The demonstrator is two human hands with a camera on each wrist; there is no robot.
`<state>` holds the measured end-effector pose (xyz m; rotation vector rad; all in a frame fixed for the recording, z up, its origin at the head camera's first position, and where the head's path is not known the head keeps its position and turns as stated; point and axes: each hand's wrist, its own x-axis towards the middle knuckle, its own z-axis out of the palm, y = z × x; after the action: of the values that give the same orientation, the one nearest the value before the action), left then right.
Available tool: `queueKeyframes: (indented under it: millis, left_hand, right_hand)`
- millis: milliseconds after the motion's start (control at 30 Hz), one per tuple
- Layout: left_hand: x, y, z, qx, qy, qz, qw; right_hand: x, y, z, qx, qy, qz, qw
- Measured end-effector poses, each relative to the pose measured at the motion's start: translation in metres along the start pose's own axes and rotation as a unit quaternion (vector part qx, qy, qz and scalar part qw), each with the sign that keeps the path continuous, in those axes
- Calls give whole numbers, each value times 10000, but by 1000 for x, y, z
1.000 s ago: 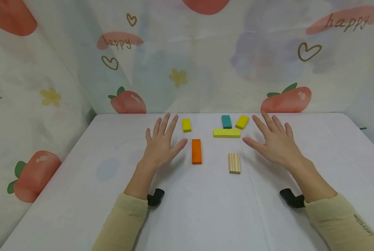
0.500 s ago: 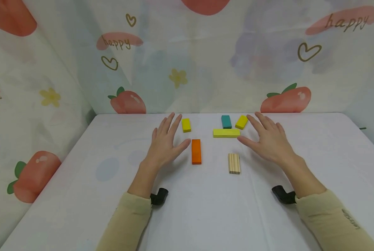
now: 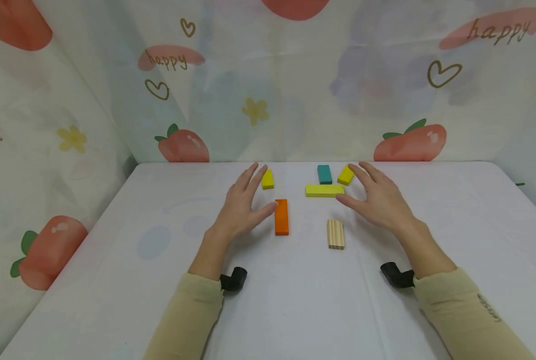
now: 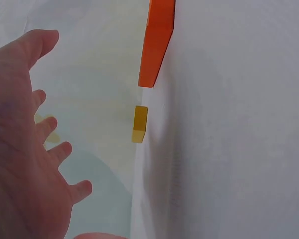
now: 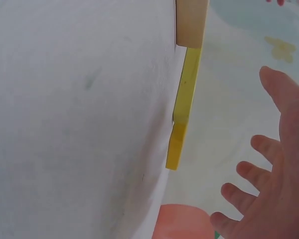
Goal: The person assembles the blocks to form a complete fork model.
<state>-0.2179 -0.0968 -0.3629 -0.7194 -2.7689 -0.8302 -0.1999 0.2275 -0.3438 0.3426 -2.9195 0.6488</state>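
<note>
My left hand [image 3: 238,210] hovers with spread fingers over the table, its thumb tip overlapping the orange block [image 3: 282,218] in the head view. Its fingertips partly cover a small yellow block [image 3: 268,181] behind them. On the other side my right hand [image 3: 380,202] is also spread and holds nothing. Its thumb reaches the right end of a long yellow-green block [image 3: 324,191], and its index finger overlaps a second small yellow block [image 3: 345,175]. A teal block [image 3: 324,174] lies just behind the long one. Nearer the front is a pale wooden block [image 3: 335,234] with grooves.
All the blocks lie on a white-covered table [image 3: 304,310]. Strawberry-patterned cloth [image 3: 295,90] hangs behind the table's far edge and along its left side. Black wrist-mounted pieces [image 3: 234,279] stick out inward from both sleeves.
Both hands have moved inward toward each other, the left one rightward and the right one leftward. The blocks have stayed where they were.
</note>
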Motion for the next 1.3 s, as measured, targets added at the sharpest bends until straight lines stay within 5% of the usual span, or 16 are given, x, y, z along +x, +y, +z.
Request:
queueKeyframes:
  millis: [433, 900, 1300]
  left_hand:
    - [3, -6, 8, -1125, -299, 62, 9932]
    - [5, -9, 16, -1348, -415, 115, 9899]
    - [8, -18, 20, -1544, -526, 523, 9852]
  right_hand:
    - [12, -9, 6, 507, -457, 195, 9975]
    - [20, -11, 12, 1052, -701, 275, 9916]
    - [22, -4, 19, 1283, -799, 153, 9884]
